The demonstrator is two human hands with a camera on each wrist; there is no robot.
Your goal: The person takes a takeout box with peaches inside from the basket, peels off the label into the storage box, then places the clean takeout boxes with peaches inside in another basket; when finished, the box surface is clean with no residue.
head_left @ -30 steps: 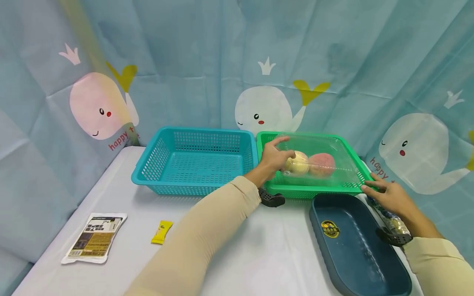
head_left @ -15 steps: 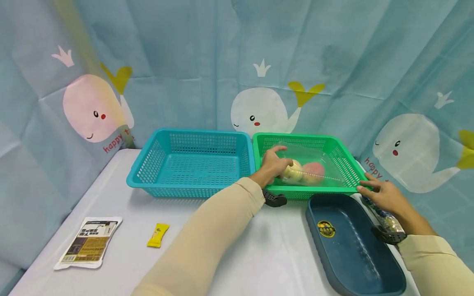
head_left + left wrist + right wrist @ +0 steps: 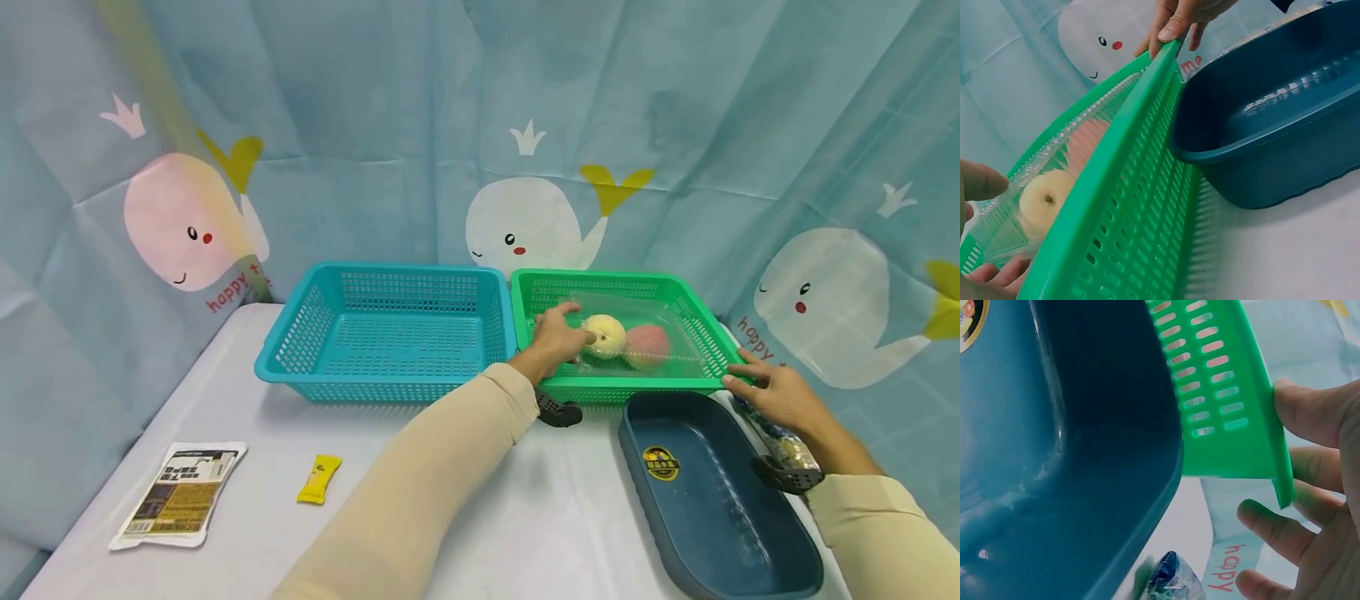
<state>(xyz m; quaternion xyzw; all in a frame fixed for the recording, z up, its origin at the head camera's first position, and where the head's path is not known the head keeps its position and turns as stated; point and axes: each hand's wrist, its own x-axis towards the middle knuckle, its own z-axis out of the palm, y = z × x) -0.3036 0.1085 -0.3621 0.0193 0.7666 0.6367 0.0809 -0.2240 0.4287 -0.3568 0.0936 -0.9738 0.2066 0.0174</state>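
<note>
My left hand [image 3: 557, 337] is at the left end of a clear plastic fruit box [image 3: 678, 350] inside the green basket [image 3: 600, 384]. In the left wrist view its thumb lies over the box's edge, with the fingers [image 3: 1007, 275] beneath. A round pale-yellow fruit with a stem pit [image 3: 1046, 201] and a pink, peach-like fruit [image 3: 647, 346] sit side by side in the box. My right hand [image 3: 787, 400] holds the basket's right front corner. There the right wrist view shows its thumb against the rim and fingers behind it.
A blue basket [image 3: 405, 389] adjoins the green one on the left. A dark blue tub [image 3: 712, 500] stands in front at right, a shiny wrapped packet [image 3: 795, 454] beside it. Nearer left lie a flat brown-and-white pouch [image 3: 180, 496] and a small yellow packet [image 3: 319, 479]. A whale-print curtain hangs behind.
The clear box has come down lower into the green basket with my left hand on its end. My right hand stays at the basket's corner. The head view has shifted slightly.
</note>
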